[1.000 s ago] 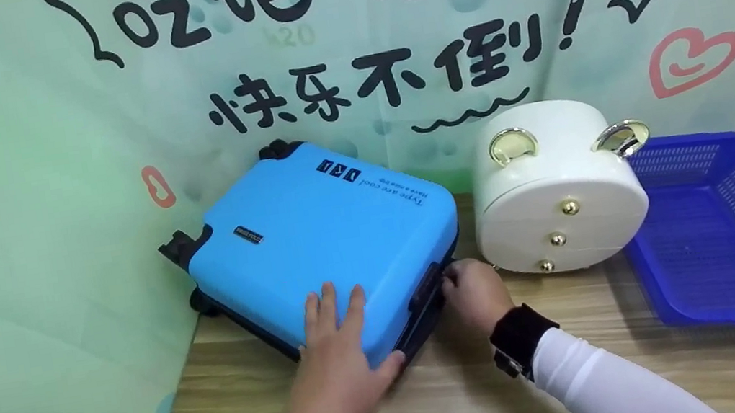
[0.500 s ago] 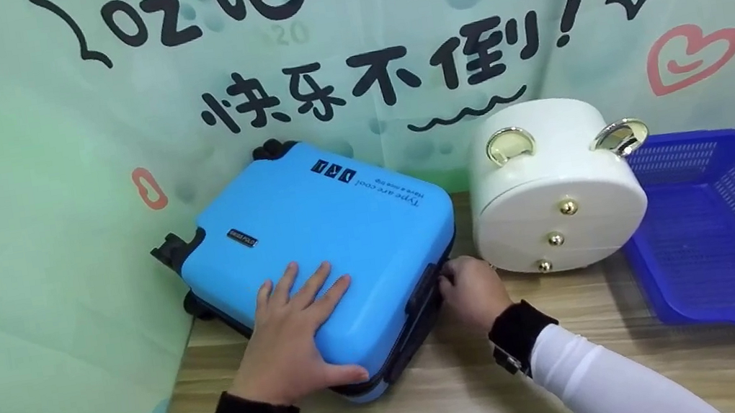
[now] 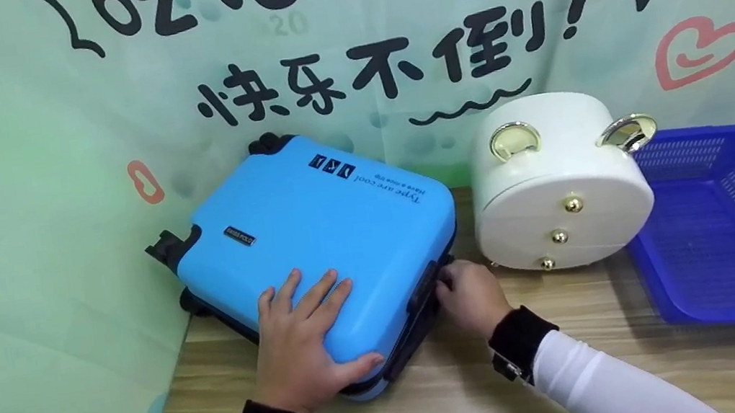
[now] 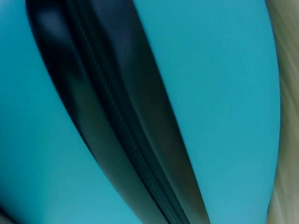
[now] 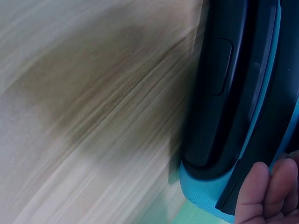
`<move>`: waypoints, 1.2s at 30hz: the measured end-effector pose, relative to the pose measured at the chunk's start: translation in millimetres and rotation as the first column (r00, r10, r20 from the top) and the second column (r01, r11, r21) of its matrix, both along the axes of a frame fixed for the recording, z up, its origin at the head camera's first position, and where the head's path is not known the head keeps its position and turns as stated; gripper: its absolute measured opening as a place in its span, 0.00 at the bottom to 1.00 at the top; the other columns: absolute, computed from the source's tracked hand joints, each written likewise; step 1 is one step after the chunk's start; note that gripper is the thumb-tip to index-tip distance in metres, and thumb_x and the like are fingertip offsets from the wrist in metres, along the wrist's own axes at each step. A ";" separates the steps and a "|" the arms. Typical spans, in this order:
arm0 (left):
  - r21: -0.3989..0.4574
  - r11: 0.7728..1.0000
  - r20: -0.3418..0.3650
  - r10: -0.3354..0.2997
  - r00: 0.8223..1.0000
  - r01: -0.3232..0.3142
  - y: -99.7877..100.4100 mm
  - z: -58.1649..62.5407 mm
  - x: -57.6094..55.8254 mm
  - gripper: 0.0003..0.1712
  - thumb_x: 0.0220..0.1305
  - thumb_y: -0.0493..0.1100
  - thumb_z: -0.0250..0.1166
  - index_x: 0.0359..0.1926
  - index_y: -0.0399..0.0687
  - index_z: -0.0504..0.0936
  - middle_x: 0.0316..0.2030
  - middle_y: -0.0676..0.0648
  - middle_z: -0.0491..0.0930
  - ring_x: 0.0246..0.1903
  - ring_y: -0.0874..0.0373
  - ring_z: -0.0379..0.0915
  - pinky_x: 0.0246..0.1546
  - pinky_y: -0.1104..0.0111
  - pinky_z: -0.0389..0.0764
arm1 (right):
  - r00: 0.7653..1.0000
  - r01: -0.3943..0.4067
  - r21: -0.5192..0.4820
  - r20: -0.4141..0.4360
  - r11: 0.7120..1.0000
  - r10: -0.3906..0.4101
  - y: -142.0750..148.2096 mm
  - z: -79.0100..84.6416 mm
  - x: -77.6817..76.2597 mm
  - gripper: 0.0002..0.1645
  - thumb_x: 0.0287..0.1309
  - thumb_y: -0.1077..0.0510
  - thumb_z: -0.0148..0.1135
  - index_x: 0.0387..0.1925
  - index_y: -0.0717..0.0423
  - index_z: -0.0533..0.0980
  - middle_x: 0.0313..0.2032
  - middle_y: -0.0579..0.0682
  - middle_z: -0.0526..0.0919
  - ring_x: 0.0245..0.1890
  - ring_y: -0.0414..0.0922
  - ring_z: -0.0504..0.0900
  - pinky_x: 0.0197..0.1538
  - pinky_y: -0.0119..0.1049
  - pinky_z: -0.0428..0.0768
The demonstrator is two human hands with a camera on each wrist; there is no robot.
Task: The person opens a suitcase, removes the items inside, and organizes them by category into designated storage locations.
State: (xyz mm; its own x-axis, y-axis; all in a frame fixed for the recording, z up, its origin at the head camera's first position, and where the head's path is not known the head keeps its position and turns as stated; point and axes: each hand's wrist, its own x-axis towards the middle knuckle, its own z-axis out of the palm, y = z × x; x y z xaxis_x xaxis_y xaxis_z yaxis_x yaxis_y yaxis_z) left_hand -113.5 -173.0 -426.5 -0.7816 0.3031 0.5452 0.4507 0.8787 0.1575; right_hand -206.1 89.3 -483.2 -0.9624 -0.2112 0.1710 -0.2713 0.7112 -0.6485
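A blue hard-shell suitcase (image 3: 342,232) lies flat on the wooden table, its black wheels to the left and back. My left hand (image 3: 302,355) rests with spread fingers on the lid near the front corner, the thumb along the edge. In the left wrist view, a black zipper (image 4: 117,107) runs between the two blue shells. Curled fingers of my right hand (image 3: 476,296) pinch the zipper at the suitcase's right side, beyond the black handle (image 3: 423,285). In the right wrist view, the fingers (image 5: 252,191) are bent against the black seam; the pinched part is hidden.
Close to the right hand stands a white rounded box (image 3: 564,206) with gold knobs and two gold ear-shaped rings. A blue plastic basket (image 3: 674,306) sits to its right. A printed cloth backdrop (image 3: 396,151) rises behind the suitcase and on the left.
My left hand has moved leftward along the lid from the front edge, uncovering the near corner. My right hand stays at the zipper. The suitcase appears little moved.
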 end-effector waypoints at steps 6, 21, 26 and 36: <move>0.039 0.999 -0.025 0.036 0.999 -0.035 6.4 -3.3 2.5 0.55 0.36 0.83 0.62 0.64 0.59 0.74 0.63 0.53 0.70 0.65 0.40 0.56 0.58 0.36 0.49 | 0.998 -0.024 0.013 -0.061 1.000 0.024 -0.8 -1.3 1.7 0.11 0.54 0.63 0.62 0.18 0.51 0.76 0.24 0.45 0.77 0.27 0.45 0.77 0.33 0.43 0.75; 0.116 0.988 -0.018 0.100 0.995 -0.098 21.8 -9.4 6.8 0.48 0.45 0.76 0.63 0.63 0.54 0.75 0.61 0.49 0.73 0.65 0.41 0.56 0.59 0.37 0.48 | 0.989 -0.135 0.012 -0.062 0.991 0.136 -4.3 -2.8 19.1 0.14 0.52 0.61 0.66 0.15 0.47 0.74 0.24 0.41 0.75 0.24 0.40 0.73 0.29 0.37 0.73; 0.102 0.990 0.014 0.097 0.995 -0.098 17.3 -7.9 10.1 0.52 0.43 0.78 0.64 0.65 0.55 0.73 0.63 0.49 0.71 0.65 0.42 0.55 0.58 0.37 0.48 | 0.987 -0.153 -0.017 -0.043 0.988 0.152 -8.7 -4.2 24.2 0.15 0.53 0.61 0.65 0.15 0.46 0.74 0.23 0.40 0.74 0.23 0.38 0.72 0.28 0.35 0.73; 0.051 0.998 -0.026 0.037 0.999 -0.036 3.8 -12.3 9.7 0.61 0.35 0.84 0.61 0.66 0.53 0.72 0.63 0.49 0.70 0.64 0.46 0.58 0.58 0.42 0.53 | 0.982 -0.019 -0.203 0.181 0.979 0.056 -15.9 -0.5 28.1 0.09 0.58 0.64 0.60 0.23 0.53 0.76 0.19 0.45 0.77 0.20 0.43 0.75 0.26 0.39 0.76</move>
State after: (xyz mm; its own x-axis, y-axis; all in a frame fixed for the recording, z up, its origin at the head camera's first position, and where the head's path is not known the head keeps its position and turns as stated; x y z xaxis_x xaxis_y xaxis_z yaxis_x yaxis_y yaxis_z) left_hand -103.8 -169.2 -438.8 -0.7766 0.2458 0.5800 0.4229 0.8859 0.1908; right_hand -178.0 73.4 -483.7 -0.9732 -0.2275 0.0335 -0.1576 0.5536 -0.8177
